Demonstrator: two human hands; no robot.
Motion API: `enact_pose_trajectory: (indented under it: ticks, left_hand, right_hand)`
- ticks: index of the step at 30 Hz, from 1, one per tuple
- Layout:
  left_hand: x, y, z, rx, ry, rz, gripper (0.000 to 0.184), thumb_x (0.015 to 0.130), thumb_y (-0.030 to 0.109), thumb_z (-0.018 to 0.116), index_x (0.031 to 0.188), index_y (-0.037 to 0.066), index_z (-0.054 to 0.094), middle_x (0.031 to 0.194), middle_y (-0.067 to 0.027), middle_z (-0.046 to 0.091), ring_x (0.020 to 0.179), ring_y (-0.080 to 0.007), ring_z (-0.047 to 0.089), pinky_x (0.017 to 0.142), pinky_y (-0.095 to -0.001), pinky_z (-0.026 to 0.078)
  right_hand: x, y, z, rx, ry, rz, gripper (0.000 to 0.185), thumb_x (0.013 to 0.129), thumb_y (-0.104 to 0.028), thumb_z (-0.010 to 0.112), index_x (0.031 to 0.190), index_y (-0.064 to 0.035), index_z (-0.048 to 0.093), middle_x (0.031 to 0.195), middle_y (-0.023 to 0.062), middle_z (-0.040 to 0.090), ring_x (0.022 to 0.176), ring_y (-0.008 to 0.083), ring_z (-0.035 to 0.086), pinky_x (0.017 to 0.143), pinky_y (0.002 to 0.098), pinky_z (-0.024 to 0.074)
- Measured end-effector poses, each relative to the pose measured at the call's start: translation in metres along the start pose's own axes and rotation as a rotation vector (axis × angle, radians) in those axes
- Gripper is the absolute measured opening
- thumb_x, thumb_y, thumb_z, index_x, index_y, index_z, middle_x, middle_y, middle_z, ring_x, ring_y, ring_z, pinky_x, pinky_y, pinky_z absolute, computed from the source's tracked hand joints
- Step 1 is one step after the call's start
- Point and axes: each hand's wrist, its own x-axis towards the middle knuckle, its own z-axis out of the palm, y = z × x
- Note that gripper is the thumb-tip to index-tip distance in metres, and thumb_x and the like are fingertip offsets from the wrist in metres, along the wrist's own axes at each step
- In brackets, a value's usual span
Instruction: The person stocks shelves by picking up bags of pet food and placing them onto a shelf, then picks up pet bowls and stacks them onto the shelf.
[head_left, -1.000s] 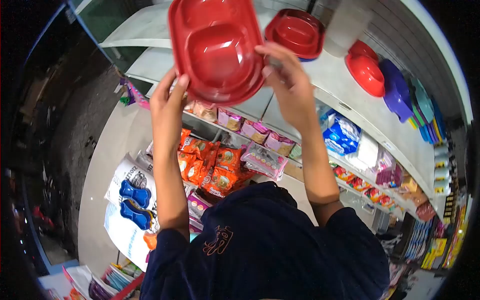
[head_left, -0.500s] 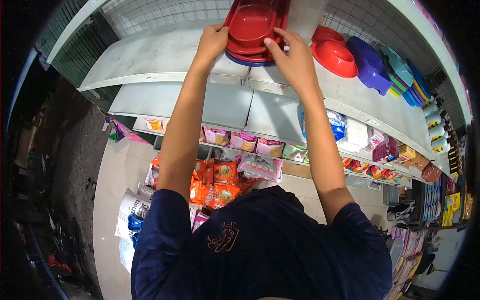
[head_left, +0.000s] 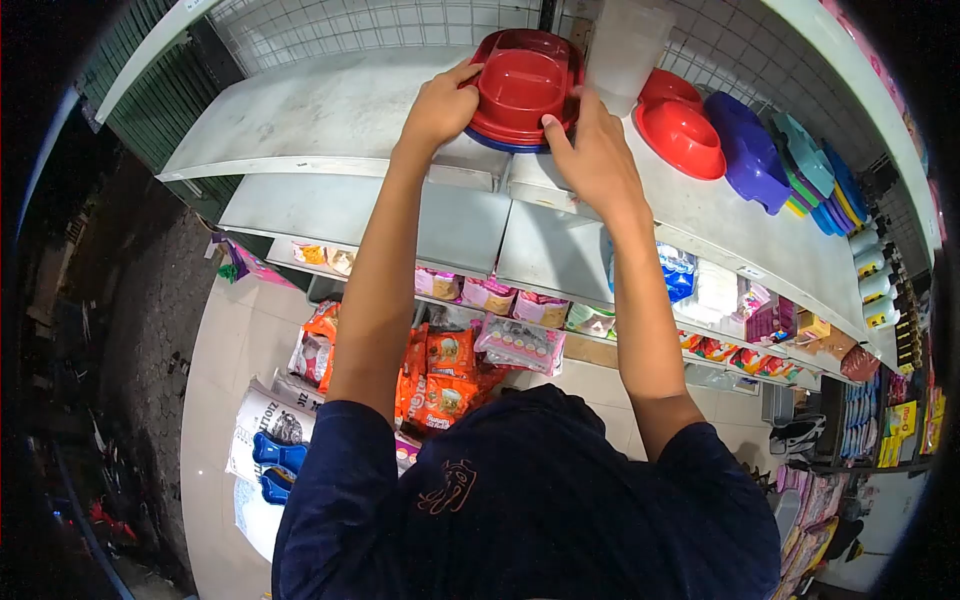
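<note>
A stack of red double pet bowls (head_left: 522, 84) rests near the front of the upper shelf, with a blue bowl (head_left: 500, 143) showing at its bottom. My left hand (head_left: 440, 108) is closed on the stack's left rim, fingers bent over the edge. On the other side, my right hand (head_left: 597, 150) grips the rim with its thumb at the front and its fingers along the right side, partly blurred. The top bowl sits level in the stack.
To the right on the same upper shelf (head_left: 320, 105) stand a translucent container (head_left: 628, 55), more red bowls (head_left: 680, 130), a purple bowl (head_left: 745, 150) and a multicoloured stack (head_left: 805, 160). Orange packs (head_left: 445, 375) lie below, with blue bowls (head_left: 275, 465) on bags at left.
The top red bowl was tilted up, with its far end raised; now it lies level in the stack. Both hands have come down with it, and the view has shifted slightly.
</note>
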Motion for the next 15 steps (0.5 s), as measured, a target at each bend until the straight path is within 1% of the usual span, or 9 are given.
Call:
enact_pose_trajectory:
  ticks: [2,5,8,9,11,12,14,15]
  left_hand:
    - [0.004,-0.003,-0.002,0.028,-0.037,-0.004,0.053,0.079,0.015,0.042,0.129,0.005,0.057,0.142,-0.0165,0.047,0.129,-0.0373,0.046,0.110,-0.0354,0.034]
    - [0.008,0.002,-0.004,0.037,-0.061,-0.020,0.054,0.079,0.016,0.042,0.129,0.006,0.058,0.140,-0.0163,0.049,0.128,-0.0378,0.046,0.110,-0.0355,0.034]
    - [0.006,0.003,-0.003,0.031,-0.059,-0.022,0.053,0.079,0.016,0.042,0.128,0.007,0.059,0.137,-0.0163,0.051,0.128,-0.0381,0.046,0.109,-0.0352,0.034]
    - [0.007,0.001,-0.003,0.028,-0.053,-0.018,0.053,0.079,0.017,0.041,0.128,0.007,0.059,0.136,-0.0162,0.053,0.128,-0.0382,0.047,0.109,-0.0351,0.034]
    - [0.007,-0.005,-0.003,-0.022,-0.088,0.047,0.053,0.081,0.019,0.042,0.131,0.006,0.056,0.137,-0.0179,0.052,0.127,-0.0380,0.047,0.109,-0.0350,0.034]
    - [0.009,-0.009,-0.003,-0.046,-0.103,0.078,0.053,0.083,0.020,0.042,0.133,0.005,0.054,0.137,-0.0187,0.052,0.127,-0.0379,0.047,0.109,-0.0350,0.034]
    - [0.016,-0.027,-0.001,-0.152,-0.038,0.027,0.056,0.085,0.025,0.044,0.137,0.003,0.048,0.138,-0.0216,0.050,0.126,-0.0384,0.048,0.108,-0.0351,0.034]
    - [-0.002,-0.011,-0.011,-0.074,0.043,0.053,0.056,0.089,0.026,0.045,0.139,0.001,0.045,0.138,-0.0217,0.050,0.125,-0.0361,0.050,0.106,-0.0353,0.037]
  right_hand:
    - [0.002,-0.009,-0.011,-0.031,-0.047,0.012,0.057,0.090,-0.038,0.054,0.136,-0.0062,0.047,0.138,0.0194,0.048,0.114,0.0418,0.051,0.099,0.0457,0.0432]
    - [0.002,-0.013,-0.010,-0.232,-0.123,0.073,0.061,0.091,-0.045,0.050,0.142,-0.0127,0.044,0.142,0.0166,0.045,0.117,0.0420,0.051,0.099,0.0462,0.0444]
    - [0.001,-0.011,-0.012,-0.222,-0.143,0.087,0.062,0.091,-0.050,0.045,0.144,-0.0176,0.042,0.143,0.0154,0.044,0.120,0.0425,0.049,0.099,0.0463,0.0449]
    - [0.002,-0.011,-0.013,-0.240,-0.144,0.087,0.062,0.091,-0.051,0.045,0.144,-0.0175,0.042,0.144,0.0149,0.043,0.121,0.0427,0.048,0.099,0.0463,0.0446]
    - [0.004,-0.011,-0.012,-0.276,-0.157,0.088,0.062,0.091,-0.051,0.045,0.143,-0.0173,0.043,0.146,0.0141,0.042,0.123,0.0432,0.047,0.100,0.0463,0.0441]
    - [0.006,-0.008,-0.010,-0.251,-0.160,0.079,0.064,0.090,-0.052,0.046,0.143,-0.0153,0.044,0.147,0.0139,0.040,0.125,0.0440,0.044,0.102,0.0468,0.0415]
    - [0.010,-0.004,-0.005,-0.253,-0.072,0.052,0.065,0.091,-0.053,0.045,0.142,-0.0133,0.044,0.147,0.0138,0.040,0.127,0.0441,0.041,0.104,0.0473,0.0394]
    - [0.008,-0.004,-0.001,-0.251,-0.033,0.039,0.065,0.091,-0.053,0.045,0.142,-0.0123,0.044,0.147,0.0137,0.041,0.128,0.0442,0.040,0.105,0.0475,0.0383]
